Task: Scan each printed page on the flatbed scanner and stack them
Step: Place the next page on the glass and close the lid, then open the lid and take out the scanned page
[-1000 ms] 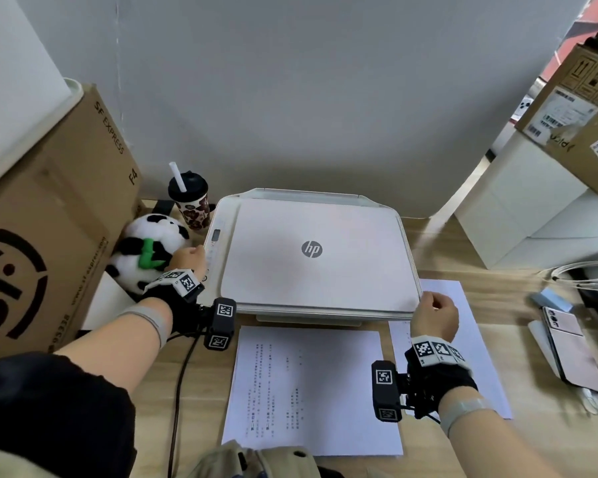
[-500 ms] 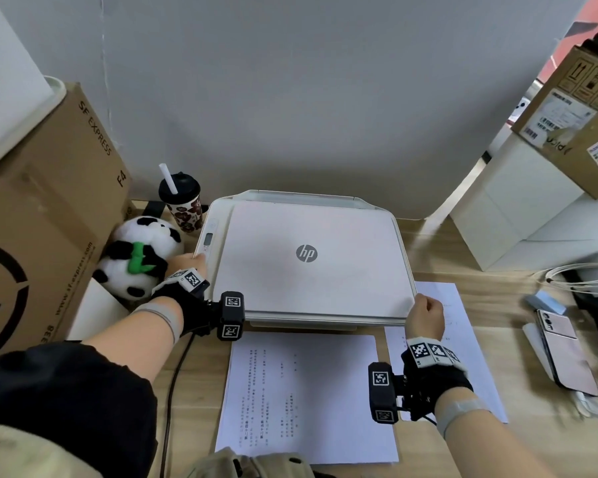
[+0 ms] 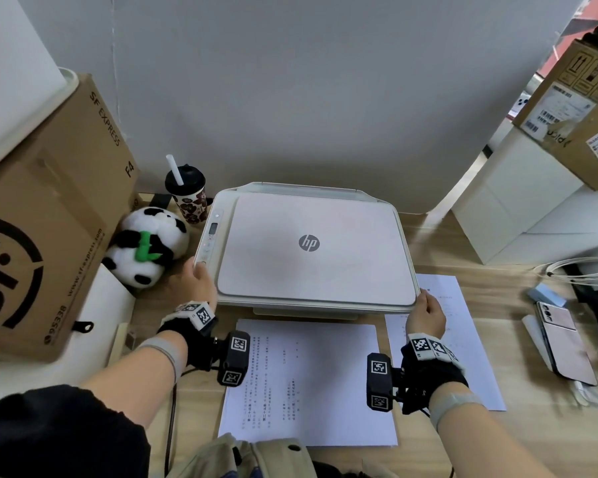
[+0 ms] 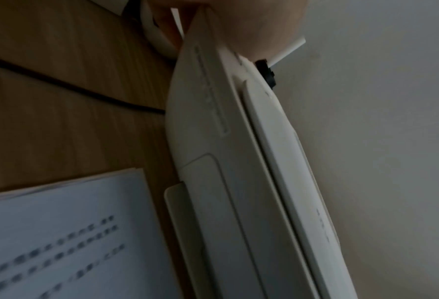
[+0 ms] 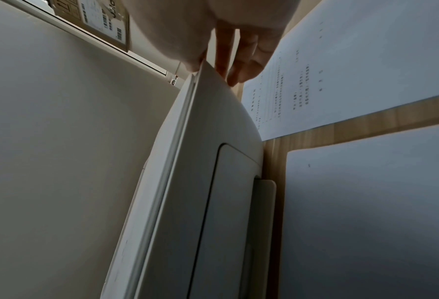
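Note:
The white HP flatbed scanner stands mid-desk with its lid down. My left hand rests at the front end of the control strip on the scanner's left edge, one digit touching the buttons; its other fingers are hidden. My right hand pinches the lid's front right corner, thumb on top and fingers down the side. A stack of printed pages lies in front of the scanner. A single printed sheet lies to the right, under my right wrist. The left wrist view shows the scanner front and the stack.
A panda plush, a lidded cup with a straw and a big SF Express carton crowd the left. A phone, white cables and white boxes sit on the right. A black cord runs down the desk.
My right hand has slid a little left onto the lid's front right corner. The left hand has stayed at the control strip. The lid has remained down.

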Action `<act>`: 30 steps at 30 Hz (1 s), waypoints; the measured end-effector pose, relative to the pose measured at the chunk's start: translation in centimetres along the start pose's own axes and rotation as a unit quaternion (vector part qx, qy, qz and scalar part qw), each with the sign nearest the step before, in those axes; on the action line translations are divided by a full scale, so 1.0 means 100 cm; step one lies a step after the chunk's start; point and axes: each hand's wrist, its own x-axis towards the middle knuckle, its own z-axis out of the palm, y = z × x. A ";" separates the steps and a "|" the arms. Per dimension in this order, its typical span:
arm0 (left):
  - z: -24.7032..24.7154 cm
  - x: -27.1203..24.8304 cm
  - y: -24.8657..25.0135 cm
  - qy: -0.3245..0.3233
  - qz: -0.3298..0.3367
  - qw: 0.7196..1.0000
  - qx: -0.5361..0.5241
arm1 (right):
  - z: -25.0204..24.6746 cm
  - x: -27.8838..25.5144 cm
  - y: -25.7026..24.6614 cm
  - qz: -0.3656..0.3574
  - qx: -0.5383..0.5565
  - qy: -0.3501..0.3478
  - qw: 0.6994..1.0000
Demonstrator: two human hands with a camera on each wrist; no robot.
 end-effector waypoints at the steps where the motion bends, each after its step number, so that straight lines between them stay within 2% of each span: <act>1: 0.001 -0.008 -0.001 0.005 0.001 1.000 -0.007 | 0.000 -0.001 0.002 -0.002 0.001 -0.001 1.000; 5: 0.009 -0.026 -0.003 0.037 -0.004 0.997 -0.067 | 0.002 -0.002 0.007 -0.003 0.010 -0.009 1.000; 11: 0.025 -0.037 -0.016 0.075 0.019 0.992 -0.095 | 0.001 -0.003 0.013 -0.040 -0.018 -0.022 0.999; 18: 0.031 -0.040 -0.018 0.095 0.013 0.985 -0.145 | 0.000 -0.005 0.014 -0.055 -0.030 -0.022 0.998; 30: 0.034 -0.040 -0.018 0.100 0.005 0.981 -0.167 | 0.002 -0.005 0.012 -0.051 -0.027 -0.018 0.998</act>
